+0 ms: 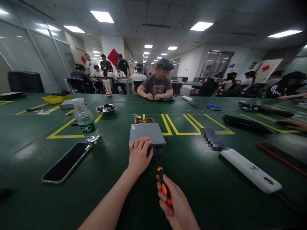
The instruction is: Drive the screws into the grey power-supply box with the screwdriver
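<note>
So in the head view, the main thing is a flat gray metal box point(146, 131) lying on the green surface point(103, 179), right in front of the person and by some yellow tape lines point(187, 133). It's plain matte gray, with a black socket point(159, 147) on the near side and a bunch of multicolored wires point(145, 120) at the back. Left hand point(141, 150) has its fingers close together over the near left part of the lid, thumb tucked down by the front; can't tell if it's actually pinching. Right hand point(171, 195) is curled around an orange-and-black screwdriver point(164, 187), shaft pointing at the near side just by the socket; can't tell if the tip's in a screw. There's a white label point(133, 127) on the lid, too tiny to read. The water bottle point(87, 123) has a green label with white writing, also too blurry for me. Box sits well in from the edges, with bare green between it and the phone point(67, 163) on the left, and between it and the long white device point(250, 171) on the right.
</note>
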`<state>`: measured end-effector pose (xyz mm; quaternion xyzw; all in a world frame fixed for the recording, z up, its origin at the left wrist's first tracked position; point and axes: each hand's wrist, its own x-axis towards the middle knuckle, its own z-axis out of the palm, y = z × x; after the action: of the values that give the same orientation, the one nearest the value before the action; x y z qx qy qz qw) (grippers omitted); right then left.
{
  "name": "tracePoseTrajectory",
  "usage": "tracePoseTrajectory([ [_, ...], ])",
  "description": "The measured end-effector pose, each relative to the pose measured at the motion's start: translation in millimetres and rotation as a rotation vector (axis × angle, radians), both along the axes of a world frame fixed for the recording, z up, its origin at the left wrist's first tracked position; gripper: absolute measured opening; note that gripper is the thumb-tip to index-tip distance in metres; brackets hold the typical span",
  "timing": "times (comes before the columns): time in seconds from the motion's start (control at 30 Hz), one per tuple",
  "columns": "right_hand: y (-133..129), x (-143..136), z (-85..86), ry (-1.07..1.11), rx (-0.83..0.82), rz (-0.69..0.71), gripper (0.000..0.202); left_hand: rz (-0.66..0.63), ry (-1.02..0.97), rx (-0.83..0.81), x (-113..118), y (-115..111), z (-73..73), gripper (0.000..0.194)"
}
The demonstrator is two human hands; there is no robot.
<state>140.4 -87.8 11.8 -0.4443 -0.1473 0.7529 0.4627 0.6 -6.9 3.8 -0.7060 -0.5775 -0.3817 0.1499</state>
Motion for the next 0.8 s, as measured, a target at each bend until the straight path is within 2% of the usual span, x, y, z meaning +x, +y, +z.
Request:
tracePoseTrajectory([
  [0.13, -2.0, -0.2, 8.0, 0.059, -0.001, -0.059, 0.041, 0.005, -0.008, -0.001, 0.8, -0.7, 0.4, 0.02],
  [0.23, -1.9, -1.3, 17.0, 0.154, -0.174, -0.117, 0.014, 0.005, -0.005, -0.01, 1.1, -1.4, 0.9, 0.021],
  [0.27, -1.9, -2.3, 19.4, 0.178, -0.243, -0.1, 0.011, 0.004, -0.005, -0.012, 1.1, -1.5, 1.0, 0.021],
  [0.33, -2.1, -4.9, 22.0, 0.187, -0.3, -0.05, 0.019, 0.004, -0.008, -0.015, 1.0, -1.4, 1.1, 0.021],
  [0.4, -2.3, -7.4, 21.5, 0.17, -0.289, -0.021, 0.023, 0.005, -0.012, -0.015, 0.8, -1.3, 1.4, 0.02],
  [0.6, 0.2, -5.1, 14.3, 0.19, -0.192, -0.092, 0.015, 0.001, -0.003, -0.012, 1.1, -1.7, 2.7, 0.02],
  [0.8, 2.8, -4.4, 12.0, 0.333, -0.291, -0.044, 0.028, 0.002, -0.006, -0.019, 1.0, -2.1, 3.0, 0.021],
])
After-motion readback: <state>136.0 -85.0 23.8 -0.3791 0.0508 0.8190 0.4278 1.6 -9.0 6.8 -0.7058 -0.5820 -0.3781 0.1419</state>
